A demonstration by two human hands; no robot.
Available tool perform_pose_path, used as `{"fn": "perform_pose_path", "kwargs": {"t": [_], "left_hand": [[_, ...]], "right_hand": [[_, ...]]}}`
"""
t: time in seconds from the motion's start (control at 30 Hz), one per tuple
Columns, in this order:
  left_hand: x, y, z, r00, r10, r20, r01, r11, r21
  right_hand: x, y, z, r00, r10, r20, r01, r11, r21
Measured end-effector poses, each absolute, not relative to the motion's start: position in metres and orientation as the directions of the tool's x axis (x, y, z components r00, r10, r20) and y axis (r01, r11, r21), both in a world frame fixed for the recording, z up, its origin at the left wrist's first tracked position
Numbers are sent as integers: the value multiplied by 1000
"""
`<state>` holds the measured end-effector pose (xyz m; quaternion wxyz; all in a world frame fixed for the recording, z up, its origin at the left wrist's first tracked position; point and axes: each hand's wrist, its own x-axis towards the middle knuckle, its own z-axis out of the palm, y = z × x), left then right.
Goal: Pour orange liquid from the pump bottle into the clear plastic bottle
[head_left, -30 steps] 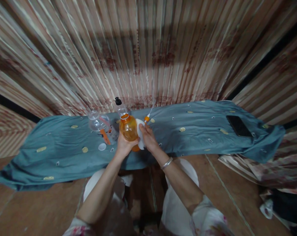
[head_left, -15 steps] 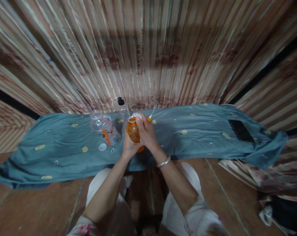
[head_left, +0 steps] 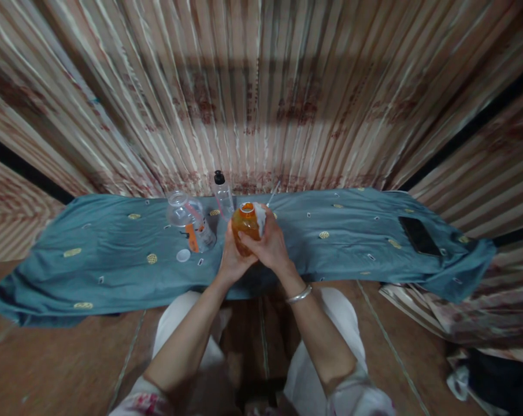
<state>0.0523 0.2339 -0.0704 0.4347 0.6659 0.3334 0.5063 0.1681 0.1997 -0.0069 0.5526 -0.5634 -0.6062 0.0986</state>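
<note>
An orange translucent bottle [head_left: 245, 223] stands upright over the blue-green cloth [head_left: 92, 271]. My left hand [head_left: 229, 259] grips its lower side from the left. My right hand [head_left: 272, 247] wraps the bottle's front and right side and presses a white cloth [head_left: 260, 213] against its upper part. A silver bangle [head_left: 299, 295] sits on my right wrist.
A clear bottle with an orange label [head_left: 187, 222] lies on its side to the left, a white cap [head_left: 183, 255] beside it. A clear black-capped bottle [head_left: 223, 195] stands behind. A black phone [head_left: 418, 236] lies far right. A striped curtain [head_left: 261, 92] hangs behind.
My right hand with the white cloth slid from the bottle's right side up over its top, then back down around its front and right shoulder. My left hand kept its grip.
</note>
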Motion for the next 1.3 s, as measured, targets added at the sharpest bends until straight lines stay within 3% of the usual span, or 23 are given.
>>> {"fn": "perform_pose_path", "kwargs": {"t": [0.17, 0.37, 0.6, 0.73, 0.87, 0.97, 1.13, 1.3], "left_hand": [[32, 232, -70, 336, 890, 308, -5, -326, 945], [24, 248, -68, 333, 918, 214, 25, -235, 972], [32, 246, -56, 399, 886, 235, -167, -182, 969], [34, 245, -52, 328, 904, 274, -46, -274, 961], [35, 252, -55, 216, 927, 306, 104, -333, 937], [38, 256, -59, 173, 933, 317, 70, -332, 941], [47, 251, -62, 187, 941, 282, -50, -278, 959], [49, 238, -56, 241, 915, 325, -175, -288, 941]], "right_hand": [[181, 193, -3, 201, 809, 552, 587, 352, -729], [161, 179, -17, 191, 725, 661, 733, 343, -588], [138, 171, -39, 242, 674, 698, 830, 228, -509], [132, 173, -62, 327, 677, 660, 779, 202, -594], [130, 173, -88, 467, 740, 484, 538, 196, -820], [130, 172, -97, 487, 781, 390, 406, 194, -893], [131, 173, -75, 503, 772, 388, 384, 202, -901], [126, 179, -41, 401, 718, 569, 563, 297, -771]]}}
